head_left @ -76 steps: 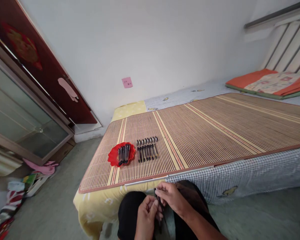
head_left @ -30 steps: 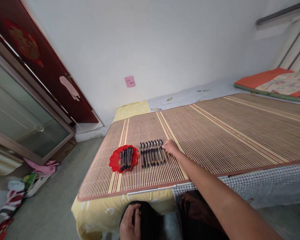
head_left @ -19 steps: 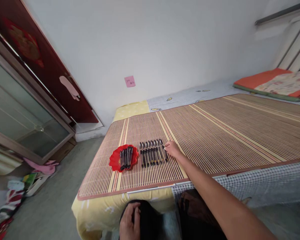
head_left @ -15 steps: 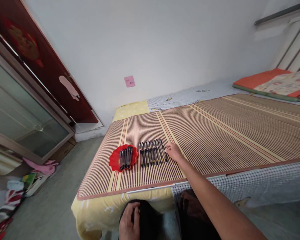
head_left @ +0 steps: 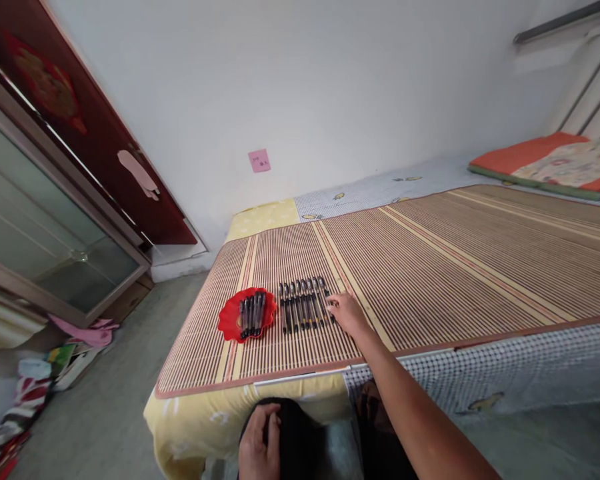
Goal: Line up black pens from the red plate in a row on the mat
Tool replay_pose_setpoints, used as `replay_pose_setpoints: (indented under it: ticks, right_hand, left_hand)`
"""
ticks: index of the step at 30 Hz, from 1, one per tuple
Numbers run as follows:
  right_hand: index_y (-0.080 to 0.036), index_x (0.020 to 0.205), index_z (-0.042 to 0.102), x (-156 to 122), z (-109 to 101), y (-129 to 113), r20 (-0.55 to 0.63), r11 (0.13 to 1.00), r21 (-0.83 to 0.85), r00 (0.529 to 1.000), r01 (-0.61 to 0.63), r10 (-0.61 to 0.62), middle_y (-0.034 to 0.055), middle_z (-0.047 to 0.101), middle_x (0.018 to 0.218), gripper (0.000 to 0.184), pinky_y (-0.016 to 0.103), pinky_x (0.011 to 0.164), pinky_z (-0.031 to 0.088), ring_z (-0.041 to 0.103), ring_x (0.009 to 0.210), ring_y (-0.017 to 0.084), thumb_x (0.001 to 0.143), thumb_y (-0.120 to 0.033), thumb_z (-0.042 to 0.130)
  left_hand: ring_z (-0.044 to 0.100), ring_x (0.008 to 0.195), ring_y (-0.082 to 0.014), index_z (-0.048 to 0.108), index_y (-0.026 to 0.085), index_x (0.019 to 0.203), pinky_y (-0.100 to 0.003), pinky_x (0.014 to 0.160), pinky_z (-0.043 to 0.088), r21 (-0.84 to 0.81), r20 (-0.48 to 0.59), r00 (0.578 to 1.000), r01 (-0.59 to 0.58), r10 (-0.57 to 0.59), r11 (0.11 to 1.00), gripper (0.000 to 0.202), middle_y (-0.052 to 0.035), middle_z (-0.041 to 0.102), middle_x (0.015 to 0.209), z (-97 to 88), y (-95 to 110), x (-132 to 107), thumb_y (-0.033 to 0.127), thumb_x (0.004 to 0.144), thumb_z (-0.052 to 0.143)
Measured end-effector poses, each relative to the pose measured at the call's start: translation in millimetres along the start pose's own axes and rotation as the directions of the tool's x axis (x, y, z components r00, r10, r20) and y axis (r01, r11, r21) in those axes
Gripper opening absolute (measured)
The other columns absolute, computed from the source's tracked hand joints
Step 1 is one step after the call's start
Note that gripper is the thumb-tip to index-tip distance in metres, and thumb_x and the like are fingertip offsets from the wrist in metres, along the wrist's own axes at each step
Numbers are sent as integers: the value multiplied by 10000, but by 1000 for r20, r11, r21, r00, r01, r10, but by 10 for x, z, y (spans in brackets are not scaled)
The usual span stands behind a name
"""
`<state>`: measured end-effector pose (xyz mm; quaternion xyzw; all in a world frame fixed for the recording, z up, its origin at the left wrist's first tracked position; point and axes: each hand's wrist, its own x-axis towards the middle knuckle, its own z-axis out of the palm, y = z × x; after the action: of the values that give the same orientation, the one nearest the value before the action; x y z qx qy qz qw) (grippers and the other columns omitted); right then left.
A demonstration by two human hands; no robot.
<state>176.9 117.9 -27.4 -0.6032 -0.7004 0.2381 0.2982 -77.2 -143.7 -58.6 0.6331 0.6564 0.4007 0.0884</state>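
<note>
Several clear-barrelled pens with black caps (head_left: pixel 303 305) lie side by side in a row on the striped mat. At the row's right end, the thumb and fingertips of my right hand (head_left: pixel 347 312) are closed at the outermost pen (head_left: pixel 323 287), which lies flat in line with the others. Left of the row sits a red scalloped plate (head_left: pixel 226 321) with several similar pens (head_left: pixel 251 315) in it. My left hand (head_left: pixel 261 440) rests on my dark-clothed knee, fingers loosely bent and nothing visible in them.
The striped mat (head_left: pixel 420 267) covers most of the bed, its front edge close to my knees. Folded orange bedding (head_left: pixel 520 157) lies at the far right. A pink note (head_left: pixel 259 161) is on the wall. A glass-panelled door (head_left: pixel 45 220) stands at the left.
My right hand has shifted slightly down along the rightmost pen, its fingers drawing in around it. The left hand, the plate and the pens look unmoved.
</note>
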Motion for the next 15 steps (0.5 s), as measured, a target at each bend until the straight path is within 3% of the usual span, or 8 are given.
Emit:
replay_pose_setpoints:
  ticks: [5, 15]
  right_hand:
    - [-185, 1183, 749, -89, -56, -75, 5, 999, -34, 1000, 29, -29, 124, 678, 1217, 298, 297, 931, 484, 667, 1088, 227, 906, -207, 642]
    - [-172, 1196, 737, -187, -122, -170, 27, 996, -32, 996, 82, -81, 125, 664, 1214, 289, 303, 942, 489, 648, 1114, 237, 951, -179, 583]
  left_hand:
    - [743, 752, -195, 726, 208, 965, -282, 717, 617, -7, -58, 998, -24, 23, 1000, 264, -44, 755, 835, 13, 68, 20, 382, 979, 529]
    - [736, 748, -196, 721, 214, 957, -278, 713, 610, -21, -66, 998, -16, 15, 1000, 257, -43, 750, 824, -2, 123, 32, 384, 976, 529]
